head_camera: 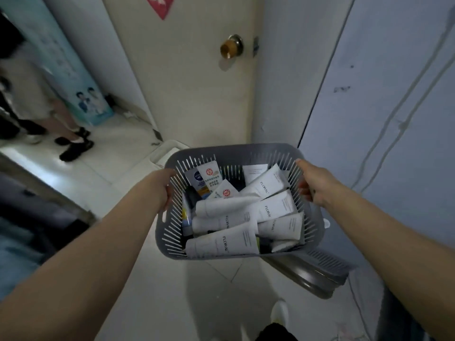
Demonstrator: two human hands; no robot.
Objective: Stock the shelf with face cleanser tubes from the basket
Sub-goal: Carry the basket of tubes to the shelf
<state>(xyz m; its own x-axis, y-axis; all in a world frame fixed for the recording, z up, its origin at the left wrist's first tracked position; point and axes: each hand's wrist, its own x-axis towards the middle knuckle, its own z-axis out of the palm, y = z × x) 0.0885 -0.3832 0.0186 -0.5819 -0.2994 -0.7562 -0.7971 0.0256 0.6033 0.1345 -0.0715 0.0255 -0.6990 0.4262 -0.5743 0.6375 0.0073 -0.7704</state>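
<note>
No shelf in sight, only a door (187, 94) close ahead. The basket (234, 148) hangs above the floor (187, 291), heaped with cleanser tubes (236, 239). My left hand (165, 190) and right hand (314, 187) have fingers hooked on opposite rims; a slip could tip it, spilling tubes.

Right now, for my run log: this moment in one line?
left hand: grips basket | right hand: grips basket | tubes: in basket
</note>
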